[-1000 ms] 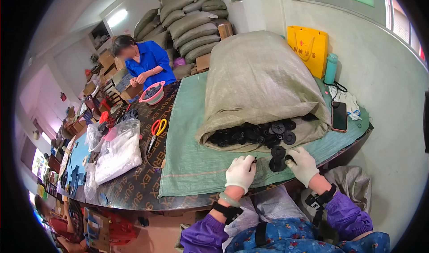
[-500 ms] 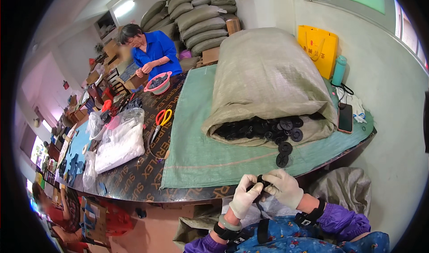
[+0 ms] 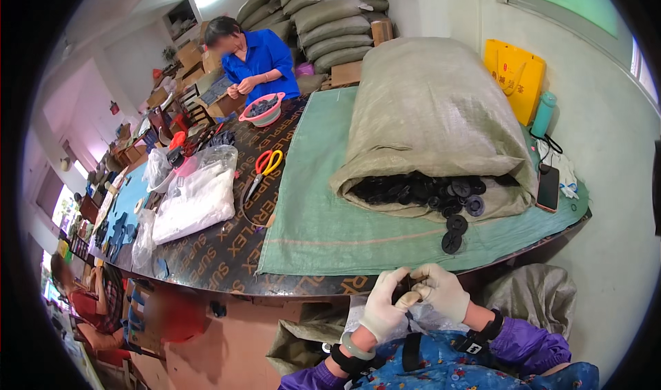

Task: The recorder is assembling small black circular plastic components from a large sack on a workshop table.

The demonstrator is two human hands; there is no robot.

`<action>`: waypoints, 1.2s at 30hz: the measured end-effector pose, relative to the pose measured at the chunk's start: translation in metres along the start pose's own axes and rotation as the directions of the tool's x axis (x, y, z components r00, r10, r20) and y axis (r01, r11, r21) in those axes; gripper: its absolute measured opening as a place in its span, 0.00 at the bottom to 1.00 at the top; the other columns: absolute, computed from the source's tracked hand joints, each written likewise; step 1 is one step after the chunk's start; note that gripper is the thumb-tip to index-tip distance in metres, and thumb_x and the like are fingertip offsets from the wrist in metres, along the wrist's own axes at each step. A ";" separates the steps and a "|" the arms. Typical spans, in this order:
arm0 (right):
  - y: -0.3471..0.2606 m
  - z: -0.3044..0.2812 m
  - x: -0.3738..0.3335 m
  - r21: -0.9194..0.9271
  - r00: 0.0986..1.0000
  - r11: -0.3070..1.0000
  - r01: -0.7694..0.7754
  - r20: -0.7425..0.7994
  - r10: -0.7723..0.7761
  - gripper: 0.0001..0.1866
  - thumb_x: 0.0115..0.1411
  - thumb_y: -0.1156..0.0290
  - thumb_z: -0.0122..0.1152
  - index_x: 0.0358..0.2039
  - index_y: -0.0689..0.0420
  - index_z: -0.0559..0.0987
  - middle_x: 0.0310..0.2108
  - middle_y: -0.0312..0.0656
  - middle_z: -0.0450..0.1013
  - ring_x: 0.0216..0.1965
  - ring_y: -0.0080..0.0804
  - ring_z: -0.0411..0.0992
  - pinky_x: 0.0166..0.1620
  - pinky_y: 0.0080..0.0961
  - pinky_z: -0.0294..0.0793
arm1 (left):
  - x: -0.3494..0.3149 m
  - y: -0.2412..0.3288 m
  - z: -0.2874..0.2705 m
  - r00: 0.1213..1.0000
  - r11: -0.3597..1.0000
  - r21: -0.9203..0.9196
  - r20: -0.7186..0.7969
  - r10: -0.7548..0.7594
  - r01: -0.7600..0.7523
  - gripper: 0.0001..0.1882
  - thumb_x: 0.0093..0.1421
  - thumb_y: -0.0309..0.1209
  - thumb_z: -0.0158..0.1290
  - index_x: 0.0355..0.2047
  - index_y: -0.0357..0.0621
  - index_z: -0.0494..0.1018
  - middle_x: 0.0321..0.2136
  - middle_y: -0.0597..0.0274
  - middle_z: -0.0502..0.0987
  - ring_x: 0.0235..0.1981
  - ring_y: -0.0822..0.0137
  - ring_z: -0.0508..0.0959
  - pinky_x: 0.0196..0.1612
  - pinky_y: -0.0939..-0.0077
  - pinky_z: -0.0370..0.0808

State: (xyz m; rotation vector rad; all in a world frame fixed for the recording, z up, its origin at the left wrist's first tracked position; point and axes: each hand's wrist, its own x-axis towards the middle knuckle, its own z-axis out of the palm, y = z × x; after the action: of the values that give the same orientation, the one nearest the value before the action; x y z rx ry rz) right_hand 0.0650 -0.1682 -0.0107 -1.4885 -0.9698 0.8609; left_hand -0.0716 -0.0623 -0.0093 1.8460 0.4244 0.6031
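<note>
At the bench (image 3: 210, 269), near edge, left hand (image 3: 383, 309) and right hand (image 3: 444, 293) have joined, pinching one partly hidden dark piece (image 3: 404, 288); both are therefore occupied. Unlike one second earlier, they no longer stand apart above the green sheet (image 3: 313, 190). Loose black discs (image 3: 452, 243) lie at one o'clock, the sack (image 3: 437, 104) at twelve.

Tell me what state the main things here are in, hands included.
Left hand: gloved, closed on a dark piece
Right hand: gloved, closed on the same piece
Big woven sack: lying down, mouth open, black discs spilled out
Smartphone: face up, screen dark
Teal bottle: upright, capped
Pink basin: holding dark parts
</note>
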 end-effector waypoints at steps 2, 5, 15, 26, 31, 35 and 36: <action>-0.007 -0.002 0.004 0.129 0.987 0.979 -0.158 0.052 0.152 0.13 0.59 0.79 0.54 0.44 0.67 0.69 0.41 0.44 0.72 0.46 0.23 0.70 0.49 0.21 0.72 | -0.001 -0.001 0.000 0.992 0.977 0.180 -0.031 0.120 -0.112 0.29 0.54 0.39 0.60 0.52 0.38 0.65 0.46 0.48 0.69 0.47 0.49 0.72 0.48 0.65 0.71; -0.011 0.002 0.003 0.195 0.991 0.972 -0.131 0.047 0.124 0.14 0.59 0.75 0.56 0.45 0.63 0.71 0.40 0.43 0.72 0.44 0.30 0.72 0.47 0.25 0.72 | 0.001 -0.005 -0.001 0.949 0.908 0.320 -0.066 0.307 -0.272 0.28 0.56 0.38 0.59 0.52 0.37 0.65 0.42 0.52 0.72 0.41 0.57 0.75 0.44 0.69 0.73; -0.009 0.011 0.001 0.115 0.996 0.990 -0.085 0.043 0.080 0.13 0.59 0.74 0.55 0.45 0.62 0.72 0.41 0.43 0.73 0.42 0.29 0.73 0.45 0.24 0.74 | -0.006 -0.012 -0.005 0.974 0.961 0.201 -0.090 0.210 -0.189 0.29 0.56 0.42 0.59 0.52 0.37 0.65 0.37 0.56 0.73 0.38 0.62 0.75 0.41 0.72 0.73; -0.016 0.013 0.000 -0.450 0.909 0.799 0.399 0.075 -0.411 0.13 0.57 0.67 0.57 0.44 0.51 0.74 0.37 0.44 0.70 0.42 0.48 0.68 0.44 0.36 0.70 | -0.007 0.001 -0.012 0.948 0.692 -0.651 0.161 -0.275 0.311 0.26 0.61 0.40 0.56 0.52 0.37 0.64 0.33 0.61 0.72 0.29 0.79 0.72 0.32 0.82 0.72; -0.015 0.009 0.004 -0.177 0.999 0.983 0.049 0.016 -0.046 0.12 0.60 0.65 0.56 0.42 0.58 0.74 0.35 0.42 0.73 0.38 0.34 0.72 0.42 0.28 0.72 | -0.008 -0.018 -0.004 0.992 0.994 0.038 -0.075 0.104 -0.102 0.30 0.56 0.43 0.59 0.52 0.35 0.64 0.40 0.57 0.72 0.38 0.66 0.74 0.42 0.73 0.73; 0.001 0.001 0.009 -0.121 0.997 0.991 -0.065 0.036 0.069 0.14 0.62 0.65 0.54 0.41 0.63 0.74 0.35 0.42 0.75 0.37 0.24 0.73 0.42 0.23 0.72 | -0.005 -0.005 -0.003 0.991 0.979 0.168 -0.051 0.125 -0.115 0.32 0.53 0.43 0.62 0.51 0.35 0.65 0.39 0.55 0.72 0.41 0.64 0.73 0.44 0.71 0.72; 0.000 0.003 0.009 -0.143 0.998 0.988 -0.056 0.029 0.061 0.14 0.62 0.66 0.54 0.42 0.64 0.74 0.35 0.42 0.75 0.37 0.25 0.73 0.42 0.23 0.72 | -0.005 -0.012 -0.003 0.992 0.990 0.101 -0.060 0.109 -0.103 0.32 0.53 0.43 0.61 0.51 0.35 0.65 0.39 0.55 0.72 0.40 0.64 0.73 0.43 0.71 0.72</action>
State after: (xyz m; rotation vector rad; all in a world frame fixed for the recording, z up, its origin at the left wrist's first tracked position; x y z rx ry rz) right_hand 0.0660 -0.1593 -0.0106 -1.6347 -1.0346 0.8762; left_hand -0.0777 -0.0591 -0.0204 1.9552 0.4072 0.7281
